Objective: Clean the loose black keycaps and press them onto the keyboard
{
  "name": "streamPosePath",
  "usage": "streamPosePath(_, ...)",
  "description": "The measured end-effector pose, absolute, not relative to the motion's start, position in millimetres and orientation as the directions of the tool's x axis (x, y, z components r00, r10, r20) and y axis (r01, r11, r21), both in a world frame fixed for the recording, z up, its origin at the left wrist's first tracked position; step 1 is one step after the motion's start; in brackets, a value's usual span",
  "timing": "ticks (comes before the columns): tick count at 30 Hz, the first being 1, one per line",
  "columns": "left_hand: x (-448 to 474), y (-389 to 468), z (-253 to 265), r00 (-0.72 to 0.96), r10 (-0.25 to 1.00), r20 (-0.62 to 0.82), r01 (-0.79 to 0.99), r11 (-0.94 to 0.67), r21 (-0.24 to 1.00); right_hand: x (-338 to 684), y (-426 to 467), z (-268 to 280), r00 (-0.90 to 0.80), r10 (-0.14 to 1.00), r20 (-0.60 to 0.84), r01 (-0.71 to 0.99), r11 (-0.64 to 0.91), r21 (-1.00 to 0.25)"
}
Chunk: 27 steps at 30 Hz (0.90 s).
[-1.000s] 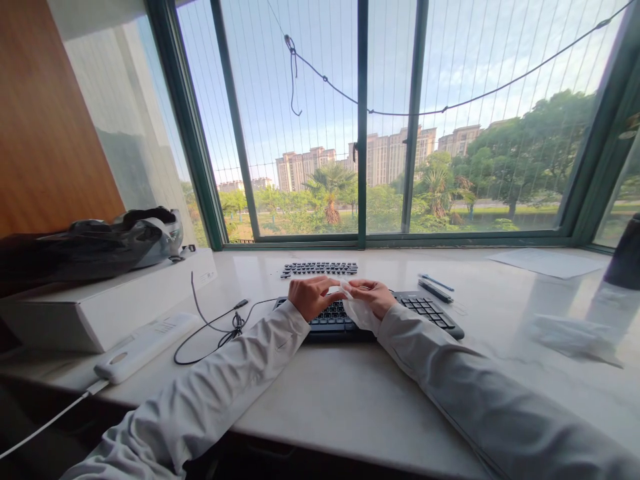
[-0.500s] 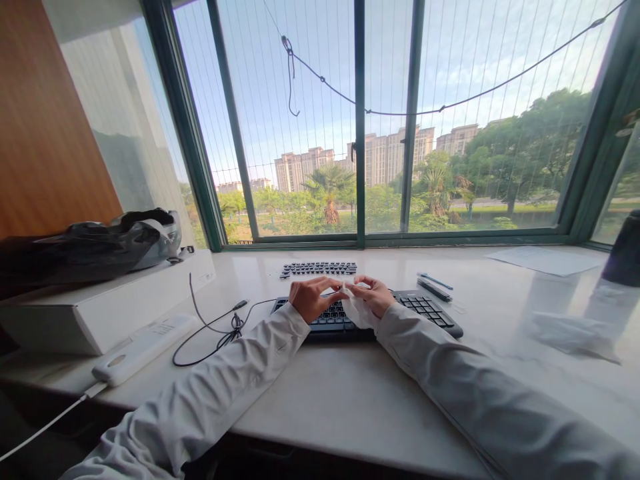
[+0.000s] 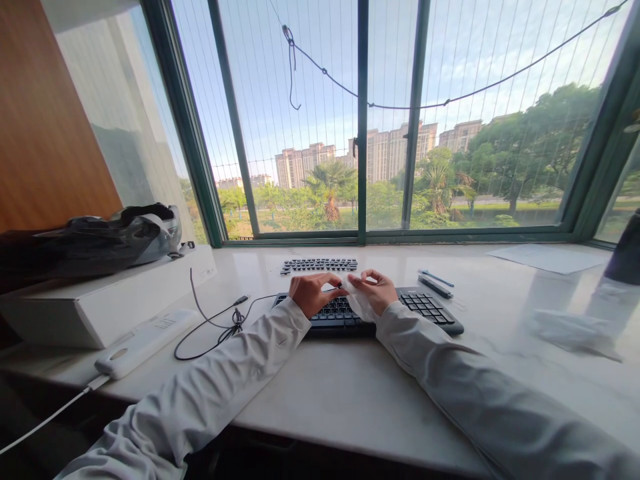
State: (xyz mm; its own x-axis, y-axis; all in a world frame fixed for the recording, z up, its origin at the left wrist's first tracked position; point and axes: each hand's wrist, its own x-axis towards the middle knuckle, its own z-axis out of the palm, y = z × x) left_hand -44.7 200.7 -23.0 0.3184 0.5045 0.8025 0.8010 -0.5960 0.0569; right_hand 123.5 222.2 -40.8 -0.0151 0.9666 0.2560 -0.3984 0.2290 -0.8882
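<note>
My left hand (image 3: 311, 295) is closed in a pinch on a small black keycap (image 3: 340, 286) above the keyboard. Opposite it, my right hand (image 3: 379, 293) grips a thin white tissue (image 3: 361, 306), which hangs down over the keys. The fingertips of both hands are close together, with the tissue beside the keycap. Below them lies a black keyboard (image 3: 431, 311), its number pad showing at the right; my hands and the tissue hide part of its middle. Behind it, several loose black keycaps (image 3: 320, 265) lie in rows on the marble counter (image 3: 320, 387).
A coiled black cable (image 3: 235, 328) and a white power strip (image 3: 145, 343) lie to the left, before a white box (image 3: 95, 303) with a black bag (image 3: 75, 240) on top. To the right are slim tools (image 3: 435, 287), a clear plastic bag (image 3: 575, 331), paper (image 3: 545, 259) and a dark bottle (image 3: 625, 253).
The fingertips have drawn slightly apart, and the black keycap in my left hand now shows beside the tissue. The view has shifted a little.
</note>
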Motion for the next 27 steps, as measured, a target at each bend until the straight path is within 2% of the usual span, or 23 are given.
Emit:
streamPosePath(7, -47, 202, -23, 0.350, 0.576, 0.739, 0.796, -0.599, 0.090, 127, 224, -39, -0.006, 0.974, 0.225, -0.412, 0.202, -0.889)
streamPosePath(12, -46, 201, -23, 0.324, 0.498, 0.804, 0.786, -0.615, 0.064, 127, 224, -39, 0.072, 0.971, 0.227, -0.431, 0.236, -0.871)
streamPosePath(16, -46, 200, -24, 0.358, 0.456, 0.815, 0.773, -0.635, 0.016, 124, 227, -45, -0.077, 0.971, 0.224, -0.352, 0.184, -0.918)
streamPosePath(21, -48, 202, -25, 0.324, 0.518, 0.792, 0.819, -0.572, 0.039, 123, 232, -51, -0.184, 0.956, 0.227, -0.202, 0.189, -0.961)
streamPosePath(27, -48, 201, -25, 0.291, 0.539, 0.790, 0.842, -0.537, 0.056, 123, 230, -52, -0.184, 0.961, 0.208, -0.303, 0.146, -0.942)
